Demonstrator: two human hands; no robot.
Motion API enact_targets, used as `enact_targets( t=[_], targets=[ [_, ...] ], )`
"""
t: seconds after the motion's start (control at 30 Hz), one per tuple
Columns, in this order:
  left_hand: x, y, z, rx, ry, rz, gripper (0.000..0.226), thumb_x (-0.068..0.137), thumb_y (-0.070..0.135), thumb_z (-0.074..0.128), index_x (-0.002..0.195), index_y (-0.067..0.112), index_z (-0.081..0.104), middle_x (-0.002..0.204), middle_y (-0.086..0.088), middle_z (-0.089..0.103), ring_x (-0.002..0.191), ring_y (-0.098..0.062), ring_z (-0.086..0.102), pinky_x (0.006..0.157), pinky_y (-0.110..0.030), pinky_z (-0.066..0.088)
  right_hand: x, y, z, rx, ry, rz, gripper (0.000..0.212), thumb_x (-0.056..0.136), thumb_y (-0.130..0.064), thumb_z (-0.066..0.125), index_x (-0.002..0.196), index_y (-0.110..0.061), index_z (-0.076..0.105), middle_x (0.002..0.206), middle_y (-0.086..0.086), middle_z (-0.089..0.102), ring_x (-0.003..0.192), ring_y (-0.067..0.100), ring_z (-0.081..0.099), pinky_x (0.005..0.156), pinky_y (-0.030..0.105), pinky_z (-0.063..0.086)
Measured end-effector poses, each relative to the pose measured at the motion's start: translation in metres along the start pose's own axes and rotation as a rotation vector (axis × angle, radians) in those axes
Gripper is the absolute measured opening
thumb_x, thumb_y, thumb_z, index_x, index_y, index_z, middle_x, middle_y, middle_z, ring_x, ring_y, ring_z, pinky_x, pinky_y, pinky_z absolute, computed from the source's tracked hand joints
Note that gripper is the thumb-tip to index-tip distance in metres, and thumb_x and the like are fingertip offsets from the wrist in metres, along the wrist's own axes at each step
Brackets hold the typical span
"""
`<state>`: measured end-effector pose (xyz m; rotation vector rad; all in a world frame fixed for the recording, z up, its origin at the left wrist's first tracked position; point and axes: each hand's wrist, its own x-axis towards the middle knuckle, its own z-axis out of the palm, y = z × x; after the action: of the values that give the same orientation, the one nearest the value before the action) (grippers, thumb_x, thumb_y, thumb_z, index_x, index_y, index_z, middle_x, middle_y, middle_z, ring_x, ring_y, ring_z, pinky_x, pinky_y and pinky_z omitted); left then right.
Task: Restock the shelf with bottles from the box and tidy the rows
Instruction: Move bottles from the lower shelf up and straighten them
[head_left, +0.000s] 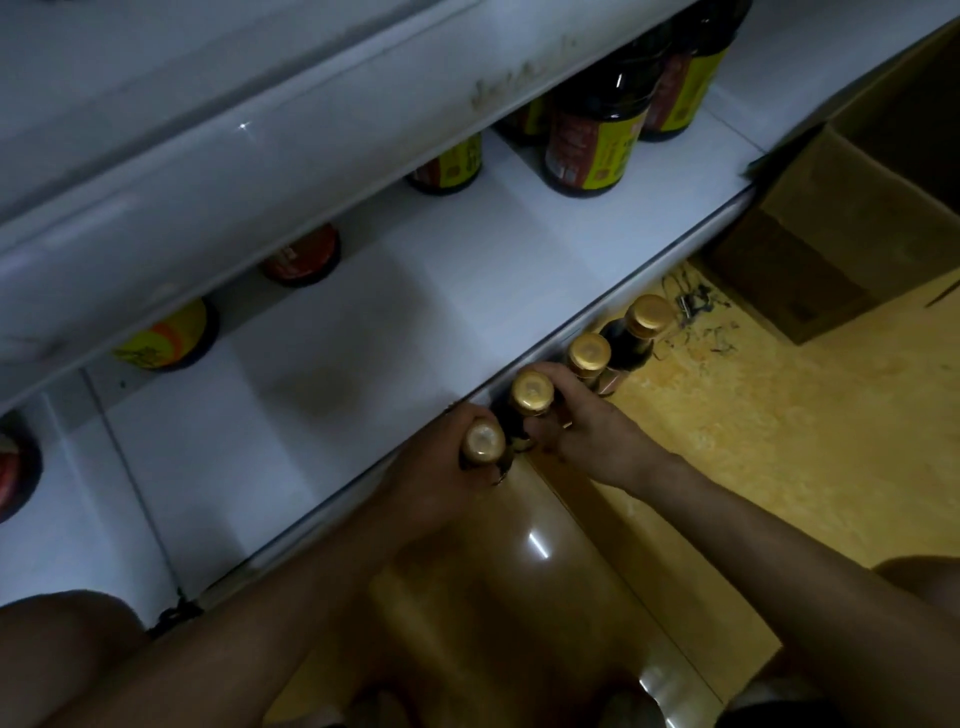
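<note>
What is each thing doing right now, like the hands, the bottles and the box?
Left hand, grips leftmost gold-capped dark bottle.
Right hand, holds second gold-capped dark bottle.
Third gold-capped bottle, upright, capped.
Fourth gold-capped bottle, upright, capped.
Large yellow-labelled dark bottle, standing on white shelf.
Brown cardboard box, flaps open.

shelf (363, 322) front and middle bare, wide room. labelled bottles (592, 140) line back edge. upper shelf (208, 171) overhangs. gold-capped bottles (589, 353) crowd below front edge.
</note>
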<state>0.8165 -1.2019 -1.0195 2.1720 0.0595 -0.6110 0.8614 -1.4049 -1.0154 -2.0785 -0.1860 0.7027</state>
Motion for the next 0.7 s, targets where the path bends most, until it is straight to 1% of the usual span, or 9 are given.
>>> enact_targets(
  t=[0.07, 0.17, 0.2, 0.3, 0.37, 0.5, 0.57, 0.63, 0.7],
  targets=[
    [0.004, -0.005, 0.004, -0.054, 0.013, 0.003, 0.045, 0.082, 0.016, 0.079, 0.122, 0.028, 0.060, 0.118, 0.010, 0.065, 0.106, -0.009, 0.060, 0.090, -0.030, 0.049, 0.004, 0.003, 0.004, 0.063, 0.013, 0.012, 0.044, 0.098, -0.018, 0.065, 0.124, -0.046, 0.043, 0.110, -0.019, 0.058, 0.102, 0.005, 0.058, 0.090, 0.031, 0.052],
    [0.007, -0.010, 0.006, -0.106, 0.035, -0.024, 0.043, 0.081, 0.019, 0.081, 0.119, 0.030, 0.063, 0.115, 0.011, 0.067, 0.105, -0.008, 0.062, 0.089, -0.028, 0.049, 0.006, 0.004, 0.007, 0.165, 0.041, 0.053, 0.041, 0.097, -0.013, 0.066, 0.123, -0.039, 0.048, 0.101, -0.022, 0.058, 0.091, -0.004, 0.057, 0.074, 0.008, 0.046],
    [0.008, -0.011, 0.006, -0.117, 0.033, -0.029, 0.043, 0.081, 0.019, 0.081, 0.119, 0.030, 0.063, 0.115, 0.011, 0.067, 0.106, -0.008, 0.063, 0.089, -0.028, 0.049, 0.006, 0.005, 0.008, 0.194, 0.048, 0.069, 0.041, 0.096, -0.012, 0.066, 0.124, -0.038, 0.049, 0.100, -0.021, 0.059, 0.089, -0.003, 0.057, 0.070, 0.005, 0.044],
    [0.009, -0.014, 0.006, -0.149, 0.021, -0.036, 0.041, 0.083, 0.022, 0.081, 0.119, 0.031, 0.064, 0.114, 0.013, 0.068, 0.105, -0.004, 0.063, 0.090, -0.029, 0.049, 0.006, 0.006, 0.012, 0.211, 0.098, 0.088, 0.039, 0.093, -0.015, 0.071, 0.123, -0.034, 0.054, 0.092, -0.018, 0.062, 0.081, -0.003, 0.060, 0.065, 0.009, 0.043],
    [0.008, -0.015, 0.005, -0.168, 0.028, -0.042, 0.040, 0.081, 0.034, 0.080, 0.117, 0.039, 0.064, 0.111, 0.016, 0.070, 0.104, -0.001, 0.063, 0.090, -0.030, 0.049, 0.005, 0.007, 0.015, 0.232, 0.161, 0.081, 0.039, 0.090, -0.015, 0.074, 0.121, -0.032, 0.057, 0.089, -0.019, 0.062, 0.075, -0.009, 0.059, 0.064, 0.010, 0.043],
    [0.010, -0.016, -0.001, -0.206, 0.034, -0.040, 0.034, 0.079, 0.047, 0.077, 0.111, 0.044, 0.064, 0.109, 0.017, 0.071, 0.106, -0.005, 0.066, 0.091, -0.031, 0.051, -0.001, 0.005, 0.015, 0.255, 0.223, 0.047, 0.034, 0.087, -0.013, 0.077, 0.115, -0.026, 0.063, 0.084, -0.021, 0.064, 0.076, -0.009, 0.060, 0.064, 0.009, 0.044],
    [0.013, -0.013, -0.006, -0.211, 0.017, -0.024, 0.037, 0.081, 0.051, 0.077, 0.114, 0.040, 0.064, 0.113, 0.015, 0.070, 0.110, -0.008, 0.065, 0.096, -0.037, 0.053, -0.005, 0.001, 0.011, 0.229, 0.220, 0.014, 0.028, 0.085, -0.016, 0.079, 0.110, -0.023, 0.066, 0.077, -0.022, 0.063, 0.073, -0.007, 0.058, 0.065, 0.010, 0.043],
    [0.012, -0.010, -0.011, -0.256, -0.004, -0.015, 0.052, 0.076, 0.062, 0.074, 0.121, 0.036, 0.065, 0.119, 0.012, 0.071, 0.114, -0.010, 0.065, 0.100, -0.044, 0.054, -0.008, -0.004, 0.006, 0.181, 0.242, -0.027, 0.022, 0.084, -0.021, 0.080, 0.102, -0.026, 0.068, 0.082, -0.016, 0.057, 0.077, -0.002, 0.055, 0.067, 0.009, 0.041],
    [0.010, -0.005, -0.016, -0.300, -0.028, -0.001, 0.054, 0.079, 0.061, 0.075, 0.124, 0.032, 0.067, 0.120, 0.012, 0.071, 0.114, -0.008, 0.066, 0.101, -0.045, 0.054, -0.013, -0.012, 0.001, 0.137, 0.273, -0.037, 0.020, 0.083, -0.027, 0.081, 0.094, -0.033, 0.066, 0.090, -0.008, 0.049, 0.083, 0.002, 0.049, 0.068, 0.006, 0.039]
  ],
)
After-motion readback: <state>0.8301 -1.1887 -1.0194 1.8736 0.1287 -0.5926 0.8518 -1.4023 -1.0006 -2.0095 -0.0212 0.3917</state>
